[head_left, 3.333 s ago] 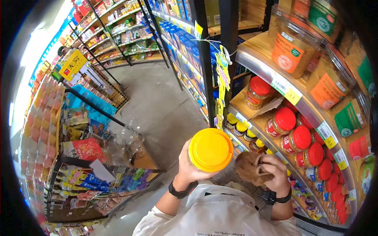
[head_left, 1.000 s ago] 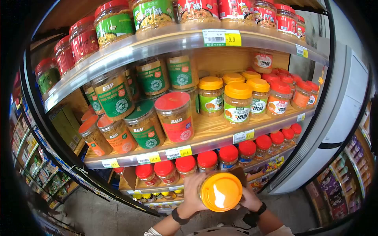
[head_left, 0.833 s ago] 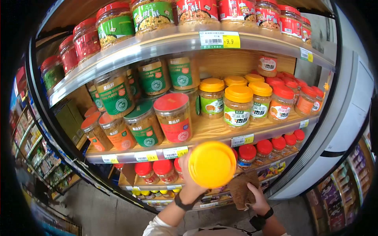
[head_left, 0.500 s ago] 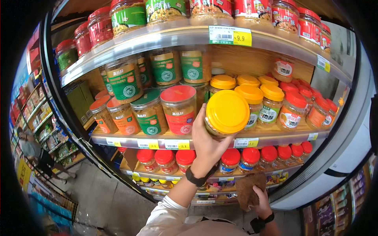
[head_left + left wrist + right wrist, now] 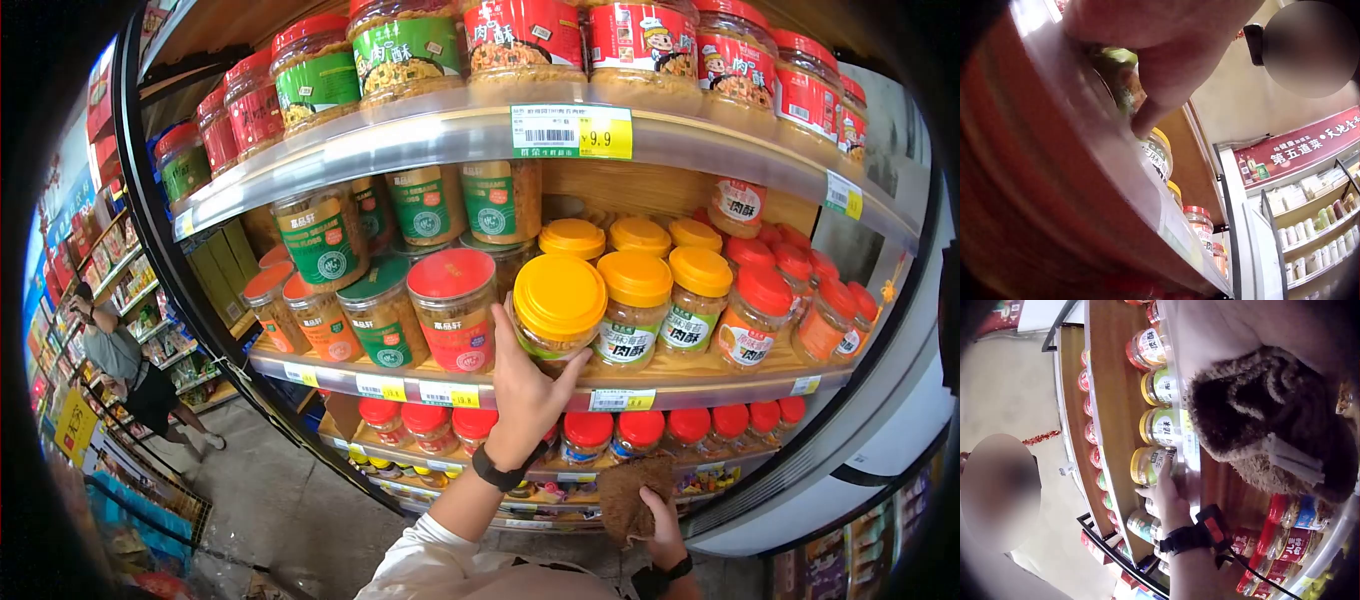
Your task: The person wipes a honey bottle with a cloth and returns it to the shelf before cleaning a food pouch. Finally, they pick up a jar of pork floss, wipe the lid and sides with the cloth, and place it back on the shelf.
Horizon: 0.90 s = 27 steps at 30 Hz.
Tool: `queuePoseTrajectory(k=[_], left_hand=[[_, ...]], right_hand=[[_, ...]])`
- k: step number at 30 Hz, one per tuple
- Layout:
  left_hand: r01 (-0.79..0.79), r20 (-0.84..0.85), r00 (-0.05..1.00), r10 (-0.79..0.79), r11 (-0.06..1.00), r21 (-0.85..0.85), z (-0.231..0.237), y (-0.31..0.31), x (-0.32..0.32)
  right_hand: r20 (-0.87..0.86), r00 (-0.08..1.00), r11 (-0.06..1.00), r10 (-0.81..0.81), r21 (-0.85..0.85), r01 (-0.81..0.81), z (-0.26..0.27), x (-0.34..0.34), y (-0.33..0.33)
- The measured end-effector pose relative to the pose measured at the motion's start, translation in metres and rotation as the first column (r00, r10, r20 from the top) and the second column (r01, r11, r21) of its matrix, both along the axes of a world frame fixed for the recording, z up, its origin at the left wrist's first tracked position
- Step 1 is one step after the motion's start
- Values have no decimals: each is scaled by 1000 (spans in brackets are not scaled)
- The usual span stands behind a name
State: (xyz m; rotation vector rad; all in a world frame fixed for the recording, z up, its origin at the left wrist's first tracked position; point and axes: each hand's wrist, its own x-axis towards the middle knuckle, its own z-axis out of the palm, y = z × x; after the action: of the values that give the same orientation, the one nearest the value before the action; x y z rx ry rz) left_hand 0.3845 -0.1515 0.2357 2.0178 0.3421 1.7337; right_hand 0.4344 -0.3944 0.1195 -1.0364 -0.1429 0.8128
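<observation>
My left hand [image 5: 530,390] holds a clear jar with a yellow lid [image 5: 560,297] and a green-and-white label, fingers along its left side and thumb at its lower front. The jar is at the front of the middle shelf [image 5: 700,388], between a red-lidded jar [image 5: 452,310] and another yellow-lidded jar [image 5: 632,305]. In the right wrist view, the held jar [image 5: 1147,466] lines up with the row. Lower down, my right hand [image 5: 662,527] grips a bunched brown cloth [image 5: 625,498], whose fuzzy folds and white tag [image 5: 1291,456] fill much of the right wrist view.
Large tubs [image 5: 520,40] line the shelf above. Red-lidded jars [image 5: 587,432] stand on the shelf below. A black upright [image 5: 190,260] bounds the left side, a white panel [image 5: 800,510] the right. Another person [image 5: 125,355] stands in the left aisle.
The view turned from the aisle to the shelf. My left hand raised the yellow-lidded jar and brought it forward into the middle-shelf row. My right hand kept the cloth low at the right.
</observation>
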Motion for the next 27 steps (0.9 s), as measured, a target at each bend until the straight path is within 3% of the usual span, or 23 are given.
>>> queuePoseTrajectory(k=[2,4,6,8,11,13,18,20,23,25,26,27], left_hand=[[-1,-13,1000,1,1000,24,-3,4,1],[-143,-61,985,159,968,208,1,5,-3],[-106,-56,992,116,980,167,5,5,-3],[-59,-48,997,65,991,123,7,4,-4],[-69,-55,996,77,990,126,11,3,-6],[-213,-57,971,232,949,234,13,0,-8],[-225,-51,969,241,951,212,5,3,-4],[-236,-49,966,254,944,233,6,3,-4],[-286,-25,953,304,919,271,6,-3,-5],[-346,39,931,364,842,414,5,-12,-12],[-232,27,969,245,870,435,2,-20,-17],[4,-65,997,28,894,448,-3,-22,-17]], right_hand=[[16,1000,1000,-5,-16,5,-1,2,3],[18,1000,1000,8,-14,-8,-3,4,6],[23,1000,1000,19,-20,-19,-8,6,6],[93,993,986,72,-155,-57,-19,12,5],[71,993,990,96,-110,-88,-16,11,9],[76,993,989,90,-123,-80,-5,5,9],[56,993,985,105,-143,-96,-19,17,6],[110,994,997,1,-74,8,-25,19,5],[263,962,997,66,-62,-52,-4,19,-1],[356,934,999,29,-39,-17,1,22,-9],[438,899,1000,1,-16,6,5,23,-12],[441,898,1000,-7,-12,14,18,28,-12]])
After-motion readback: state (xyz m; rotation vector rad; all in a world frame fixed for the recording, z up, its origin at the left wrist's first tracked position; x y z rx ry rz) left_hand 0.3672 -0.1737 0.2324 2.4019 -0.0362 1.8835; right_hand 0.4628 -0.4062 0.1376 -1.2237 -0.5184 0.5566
